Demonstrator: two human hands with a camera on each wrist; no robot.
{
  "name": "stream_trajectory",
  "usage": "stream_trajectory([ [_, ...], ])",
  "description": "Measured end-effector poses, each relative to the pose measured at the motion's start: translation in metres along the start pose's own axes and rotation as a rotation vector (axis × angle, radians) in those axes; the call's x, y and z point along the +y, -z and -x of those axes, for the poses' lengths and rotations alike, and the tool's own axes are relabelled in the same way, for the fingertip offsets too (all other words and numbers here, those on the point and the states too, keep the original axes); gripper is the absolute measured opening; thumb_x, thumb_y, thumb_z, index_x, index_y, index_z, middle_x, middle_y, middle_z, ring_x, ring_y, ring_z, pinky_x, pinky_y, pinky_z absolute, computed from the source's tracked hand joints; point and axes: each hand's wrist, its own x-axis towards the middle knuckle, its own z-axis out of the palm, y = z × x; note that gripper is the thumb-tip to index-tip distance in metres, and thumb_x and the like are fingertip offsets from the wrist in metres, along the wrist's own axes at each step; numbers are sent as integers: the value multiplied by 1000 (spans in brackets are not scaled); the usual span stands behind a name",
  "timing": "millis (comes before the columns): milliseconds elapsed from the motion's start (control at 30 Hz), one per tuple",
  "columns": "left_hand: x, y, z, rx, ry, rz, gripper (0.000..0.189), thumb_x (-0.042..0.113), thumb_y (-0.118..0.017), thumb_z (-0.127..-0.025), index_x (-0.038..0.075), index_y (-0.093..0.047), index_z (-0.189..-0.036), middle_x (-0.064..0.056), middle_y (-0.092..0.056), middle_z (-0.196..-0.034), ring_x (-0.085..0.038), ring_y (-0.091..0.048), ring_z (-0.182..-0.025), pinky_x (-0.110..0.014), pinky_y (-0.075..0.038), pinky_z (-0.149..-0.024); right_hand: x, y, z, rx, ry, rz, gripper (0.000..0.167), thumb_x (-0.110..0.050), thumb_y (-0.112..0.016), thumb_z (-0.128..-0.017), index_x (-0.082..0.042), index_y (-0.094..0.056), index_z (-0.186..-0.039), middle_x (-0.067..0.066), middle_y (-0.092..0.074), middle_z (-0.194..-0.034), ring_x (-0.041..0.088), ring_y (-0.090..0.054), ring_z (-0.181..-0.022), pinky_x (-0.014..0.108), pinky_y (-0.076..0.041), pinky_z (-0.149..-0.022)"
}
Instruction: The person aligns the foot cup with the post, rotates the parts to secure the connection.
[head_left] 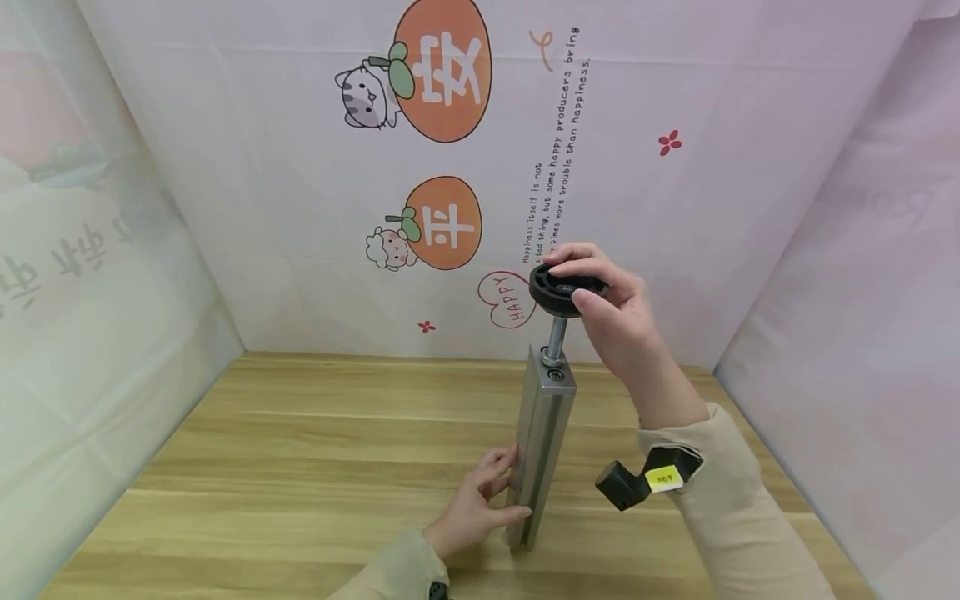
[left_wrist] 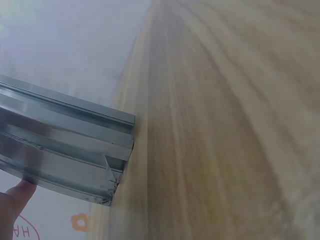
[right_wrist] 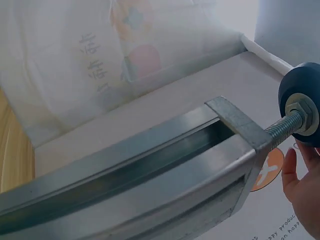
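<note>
A slotted aluminium profile (head_left: 542, 442) stands upright on the wooden table, its lower end on the boards. From its top end plate rises a threaded rod (head_left: 557, 337) that carries a round black levelling foot (head_left: 551, 296). My right hand (head_left: 618, 312) grips the foot by its rim, thumb on the near side and fingers over the far side. Low on the profile, my left hand (head_left: 476, 504) holds it between thumb and fingers from the left. In the right wrist view a nut (right_wrist: 301, 114) shows under the foot. The left wrist view shows the profile's lower end (left_wrist: 107, 175).
The wooden tabletop (head_left: 315, 450) runs back to a white printed cloth wall (head_left: 322, 292). Cloth walls also stand at the left (head_left: 97, 275) and right (head_left: 847, 292). A black wrist camera (head_left: 626, 485) sits on the right sleeve.
</note>
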Motion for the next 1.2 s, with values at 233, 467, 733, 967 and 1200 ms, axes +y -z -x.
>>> stream_trajectory([
  [233, 0, 1, 0, -3, 3, -21, 79, -3, -64, -86, 11, -18, -149, -30, -32, -134, -14, -43, -124, -31, -47, -101, -13, -4, 1, 91, 14, 396, 25, 5, -61, -80, -14, -73, -92, 2, -55, -105, 22, -50, -103, 18, -54, -79],
  [467, -1, 3, -1, -1, 5, -81, 80, -2, -67, -84, 9, -20, -148, -30, -34, -133, -4, -38, -126, -39, -44, -104, -21, -7, 0, 59, 51, 640, 21, -1, -59, -79, 9, -66, -95, -6, -55, -106, 19, -44, -107, 20, -46, -83],
  [733, 5, 5, 1, -3, 98, -152, 78, 5, -70, -82, 3, -26, -146, -23, -38, -135, -4, -41, -124, -38, -41, -107, -26, -3, 2, 14, 53, 624, 25, -2, -53, -80, -2, -70, -98, -3, -55, -110, 21, -41, -110, 24, -42, -86],
  [967, 7, 8, 1, -7, 130, -204, 79, 6, -72, -82, 8, -27, -147, -20, -40, -137, -10, -49, -118, -31, -41, -108, -29, -6, 4, 143, 37, 742, 33, 6, -74, -68, 8, -65, -100, -9, -52, -105, 16, -46, -101, 20, -39, -77],
  [1200, 1, 7, 1, 6, 23, -223, 82, 2, -72, -80, 16, -28, -147, -23, -42, -135, -5, -45, -119, -34, -46, -104, -23, -17, 5, 316, 199, 945, 64, -51, -80, -69, 2, -67, -103, -5, -51, -98, 11, -44, -89, 21, -33, -69],
])
